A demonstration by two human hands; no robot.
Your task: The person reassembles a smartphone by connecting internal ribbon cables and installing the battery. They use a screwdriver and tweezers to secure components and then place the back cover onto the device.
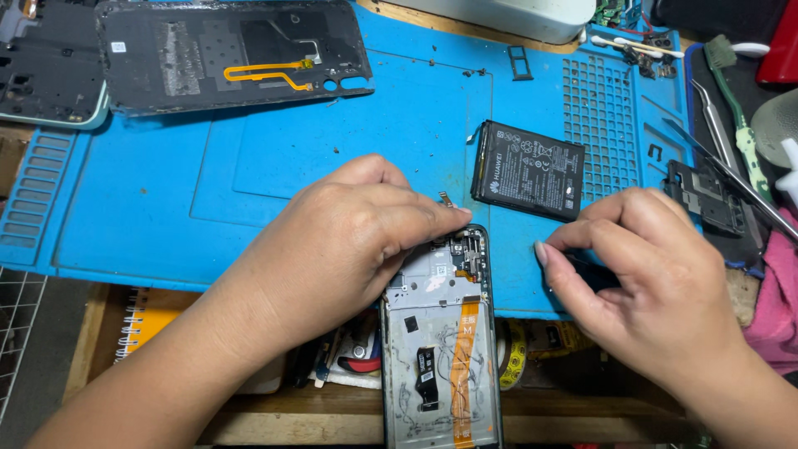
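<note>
An opened phone lies face down at the blue mat's near edge, its frame bare with an orange flex strip down the middle. My left hand rests over its top left corner, fingertips pinching a small metal part by the phone's top. My right hand hovers to the right of the phone, thumb and fingers curled together; whether they hold anything is hidden. A black battery lies on the mat between the hands, farther back.
A blue work mat covers the bench. A black back cover and another phone frame lie at the back left. Tweezers, a brush and a small black plate sit at the right. A notebook lies below.
</note>
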